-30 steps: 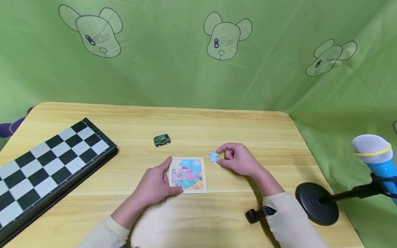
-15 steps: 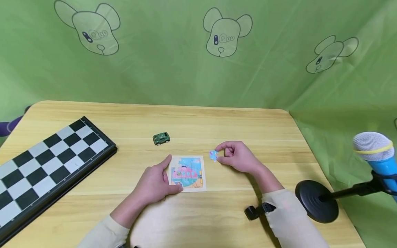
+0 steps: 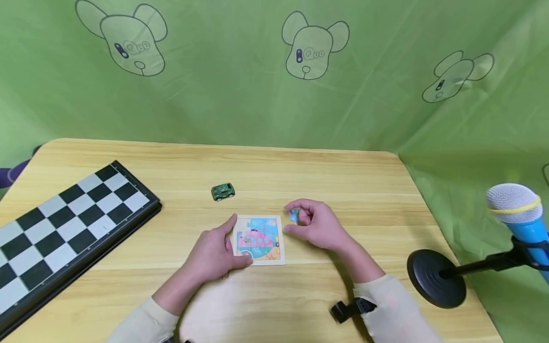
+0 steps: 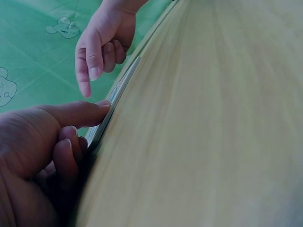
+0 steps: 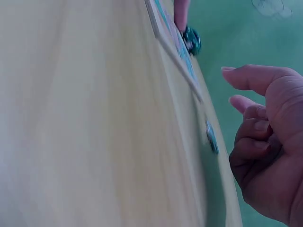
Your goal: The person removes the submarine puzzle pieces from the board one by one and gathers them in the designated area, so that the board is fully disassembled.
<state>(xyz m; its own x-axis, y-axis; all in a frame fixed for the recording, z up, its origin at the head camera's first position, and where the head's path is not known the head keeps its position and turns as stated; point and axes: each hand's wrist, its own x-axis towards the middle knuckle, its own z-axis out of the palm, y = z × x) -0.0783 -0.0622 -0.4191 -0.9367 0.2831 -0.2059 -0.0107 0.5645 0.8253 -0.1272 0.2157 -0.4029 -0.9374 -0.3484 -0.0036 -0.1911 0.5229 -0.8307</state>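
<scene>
A small square jigsaw puzzle [image 3: 281, 240] in a pale frame lies flat on the table, showing a pink and blue picture with a bare pale patch at its upper left. My left hand [image 3: 212, 252] grips the frame's left side, thumb over the lower rim and index finger along the upper left edge. Just right of the frame is a loose blue puzzle piece [image 3: 293, 216], partly hidden behind my right hand [image 3: 319, 227]. In the right wrist view that puzzle piece [image 5: 211, 137] lies on the table, apart from the right hand, whose thumb and index finger are spread with nothing between them.
A green toy car [image 3: 223, 191] stands behind the puzzle. On the left lies a black-and-white checkered board [image 3: 81, 214]. A blue toy microphone [image 3: 521, 219] on a black round-based stand [image 3: 436, 278] is at the right edge. Green cloth [image 3: 240, 95] hangs behind the table.
My right hand has let go of the puzzle piece and shifted slightly left over it, finger and thumb now apart. The left hand and the puzzle keep their place.
</scene>
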